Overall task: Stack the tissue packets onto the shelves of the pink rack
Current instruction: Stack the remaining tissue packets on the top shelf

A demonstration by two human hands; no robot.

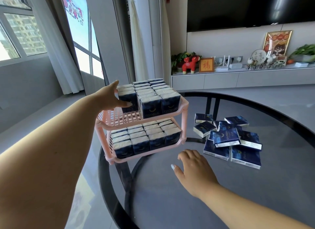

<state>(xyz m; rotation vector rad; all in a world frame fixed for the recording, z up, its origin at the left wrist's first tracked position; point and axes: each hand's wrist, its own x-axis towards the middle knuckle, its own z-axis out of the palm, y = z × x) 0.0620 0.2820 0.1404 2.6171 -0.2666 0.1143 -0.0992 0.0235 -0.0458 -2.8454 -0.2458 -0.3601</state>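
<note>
Living room, daylight from big windows at left; dark television [250, 6] on the far wall above a long low cabinet [238, 78] carrying ornaments and plants. Round dark glass table [281, 186] fills the foreground.

Pink rack [185, 107], two tiers, stands on the table's left part. Lower shelf: packed with upright navy tissue packets, four across the front row, several rows deep. Upper shelf: packets standing in rows across the right and rear; front-left corner of the lattice floor bare.

Left hand [109, 99] reaches to the upper shelf's left side. Thumb pressed against the front face of the end packet [127, 96] in the left column, fingers gone behind it — gripping that packet, which stands on the shelf.

Loose pile of tissue packets [233, 140] lies flat on the glass to the right of the rack, overlapping at odd angles; two sit slightly apart at the pile's upper left.

Right hand [194, 167] hovers low over the table between rack and pile, palm down, fingers relaxed, holding nothing.
</note>
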